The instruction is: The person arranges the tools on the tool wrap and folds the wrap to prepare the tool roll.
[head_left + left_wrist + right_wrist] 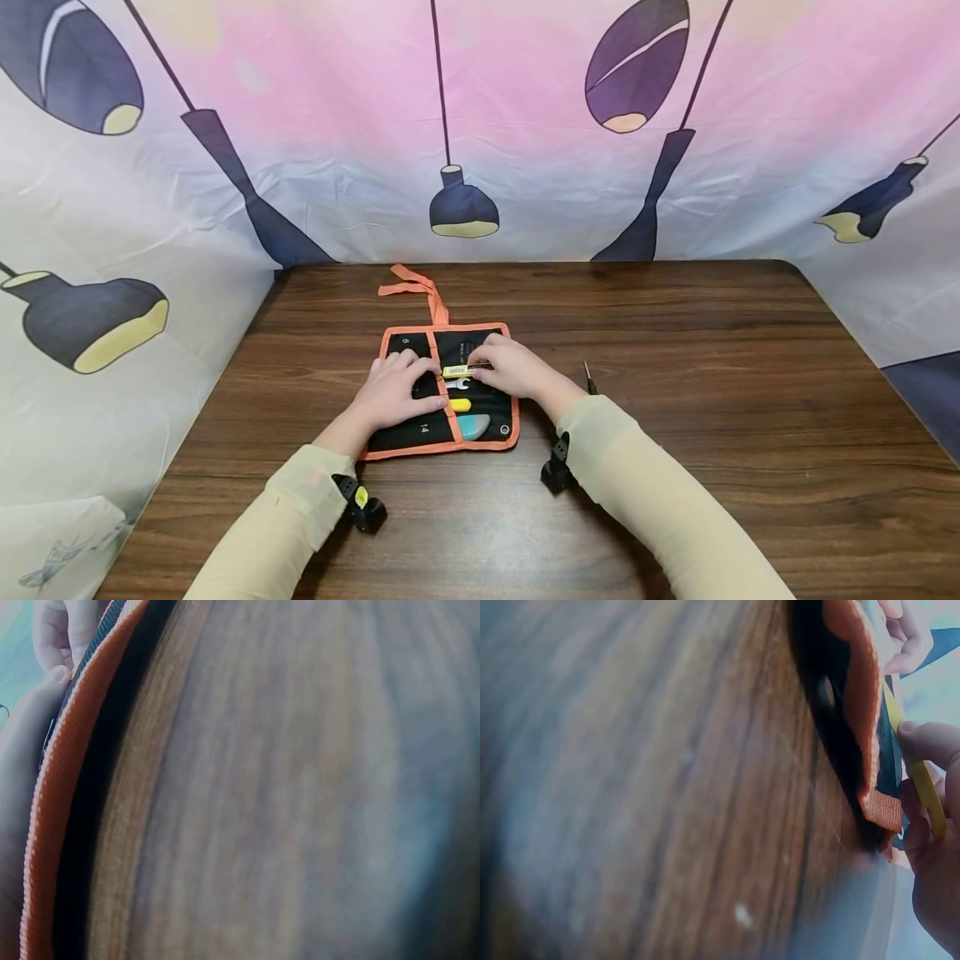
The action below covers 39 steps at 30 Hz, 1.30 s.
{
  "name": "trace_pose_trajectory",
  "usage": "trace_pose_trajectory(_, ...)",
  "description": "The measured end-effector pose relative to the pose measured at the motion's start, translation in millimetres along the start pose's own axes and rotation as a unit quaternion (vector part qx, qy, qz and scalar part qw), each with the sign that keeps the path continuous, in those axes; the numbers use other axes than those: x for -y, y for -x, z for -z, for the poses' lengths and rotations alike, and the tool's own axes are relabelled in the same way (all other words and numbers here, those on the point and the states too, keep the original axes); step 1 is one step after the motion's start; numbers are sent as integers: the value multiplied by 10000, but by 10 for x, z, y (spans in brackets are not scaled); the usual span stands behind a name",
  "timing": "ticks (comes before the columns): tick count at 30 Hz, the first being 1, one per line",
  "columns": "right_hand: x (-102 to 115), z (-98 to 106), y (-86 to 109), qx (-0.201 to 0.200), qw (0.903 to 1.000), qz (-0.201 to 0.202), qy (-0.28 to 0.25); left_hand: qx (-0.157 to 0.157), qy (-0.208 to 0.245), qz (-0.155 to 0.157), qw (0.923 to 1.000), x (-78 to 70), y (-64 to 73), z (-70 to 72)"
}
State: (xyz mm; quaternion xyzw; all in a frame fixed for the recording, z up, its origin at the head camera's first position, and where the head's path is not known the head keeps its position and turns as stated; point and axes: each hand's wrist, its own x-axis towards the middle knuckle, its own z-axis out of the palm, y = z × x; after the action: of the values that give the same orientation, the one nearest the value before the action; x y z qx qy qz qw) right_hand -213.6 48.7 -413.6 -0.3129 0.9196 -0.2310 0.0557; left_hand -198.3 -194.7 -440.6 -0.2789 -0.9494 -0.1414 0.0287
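A black tool roll (pixel 491 398) with orange trim lies unrolled on the table, several tools in its pockets. My left hand (pixel 390 387) rests across its left half, thumb and fingertips at the orange pocket band (pixel 452 417). With thumb and fingers, my right hand (pixel 513 367) pinches a slim yellow tool (pixel 455 372) bearing a white label, its left end at the band. The right wrist view shows this yellow strip (pixel 926 791) lengthwise; its exact kind is unclear. Below it, a wrench head (pixel 459 384), a yellow handle (pixel 461 405) and a teal-and-grey tool (pixel 472 427) poke out.
Orange tie straps (pixel 420 287) stretch from the roll's far edge. A thin dark screwdriver (pixel 590 379) lies on the brown wooden table (pixel 720 375), beside my right wrist. Patterned cloth (pixel 360 192) hangs behind and at both sides.
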Motion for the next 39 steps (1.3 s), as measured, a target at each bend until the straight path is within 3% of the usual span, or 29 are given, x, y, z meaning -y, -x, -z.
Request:
trace_pose_trajectory(24,-28,-57,-49,-108,9997,-120,-155,-62,-19,-17,10000,-4,2,-1)
trace_pose_trajectory(39,-28,-111,-89,29,9995,-147,-287,-42,11,-6,10000,-5,4,2)
